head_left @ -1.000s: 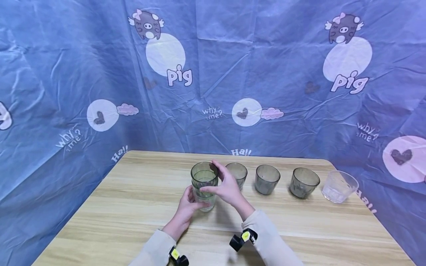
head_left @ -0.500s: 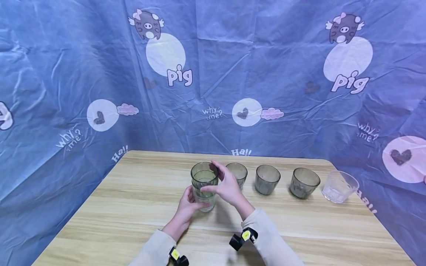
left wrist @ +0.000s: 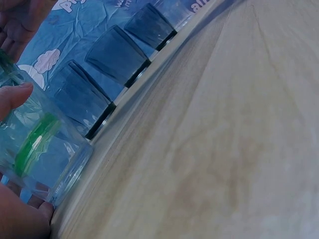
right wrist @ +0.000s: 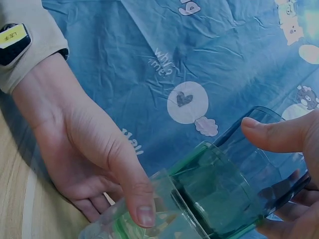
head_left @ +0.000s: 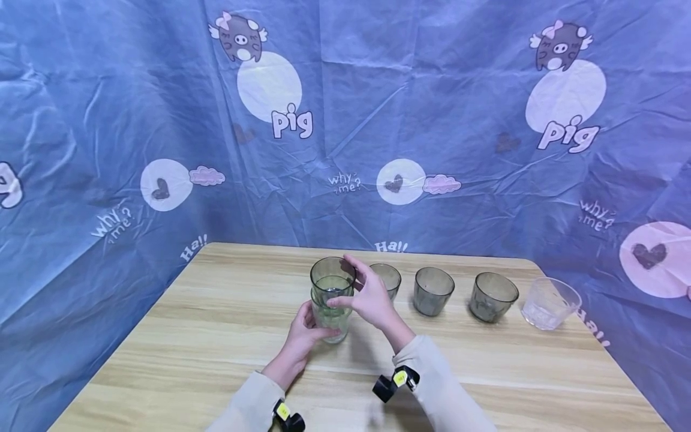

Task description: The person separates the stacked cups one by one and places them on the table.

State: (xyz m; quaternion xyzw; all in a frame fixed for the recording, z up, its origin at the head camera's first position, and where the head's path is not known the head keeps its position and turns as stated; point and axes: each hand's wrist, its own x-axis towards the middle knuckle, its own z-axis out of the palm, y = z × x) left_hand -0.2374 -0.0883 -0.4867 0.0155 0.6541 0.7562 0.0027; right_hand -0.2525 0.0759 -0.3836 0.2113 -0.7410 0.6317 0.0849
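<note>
A stack of tumblers stands left of a row of glasses in the head view. My left hand grips the clear glass at the bottom, thumb across its near side. Set into that is a green glass. Topmost is a smoky grey glass, its base still inside the green one. My right hand holds this grey glass by its side, thumb in front and fingers behind. In the right wrist view, my right thumb presses its wall.
Right of the stack stand three smoky grey glasses, the nearest partly behind my right hand, then the middle one and the far one. A clear glass stands at the table's right edge. A blue printed curtain hangs behind the wooden table.
My right hand has raised the grey glass slightly, so its rim sits higher above the green glass. My left hand stays in place on the clear glass.
</note>
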